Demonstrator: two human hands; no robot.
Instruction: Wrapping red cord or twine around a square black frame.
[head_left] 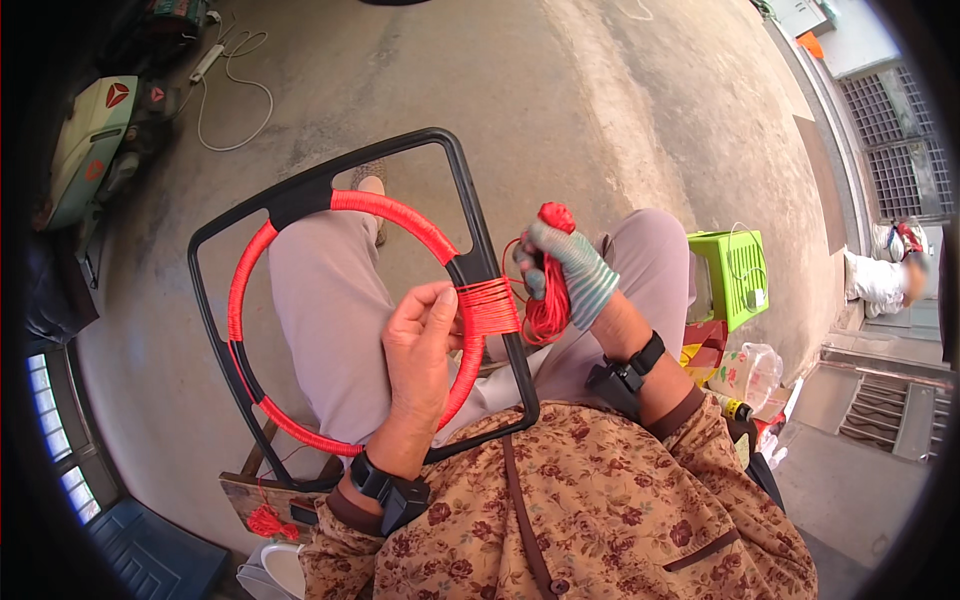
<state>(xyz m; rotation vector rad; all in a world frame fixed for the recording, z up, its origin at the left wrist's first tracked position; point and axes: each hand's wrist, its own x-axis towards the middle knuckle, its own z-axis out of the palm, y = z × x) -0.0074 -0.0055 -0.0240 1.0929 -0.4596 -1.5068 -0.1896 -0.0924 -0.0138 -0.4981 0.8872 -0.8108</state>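
Observation:
A black frame (468, 190) with a round ring (390, 208) inside it rests tilted across my lap. Red cord is wound tightly around most of the ring, while short black stretches show bare. At the right side, a band of looser cord turns (490, 305) spans the ring and the frame's side bar. My bare left hand (418, 340) pinches the left edge of this band between thumb and fingers. Right of the frame, my gloved right hand (575, 265) is closed around a hank of red cord (547, 312); a strand runs between it and the band.
A green plastic stool (735, 280) stands beyond my right knee, with bags (745, 375) nearer me. At lower left are a wooden board (245, 500) and a small red cord bundle (270, 521). A scooter (95, 150) and a power strip (207, 63) are at far left.

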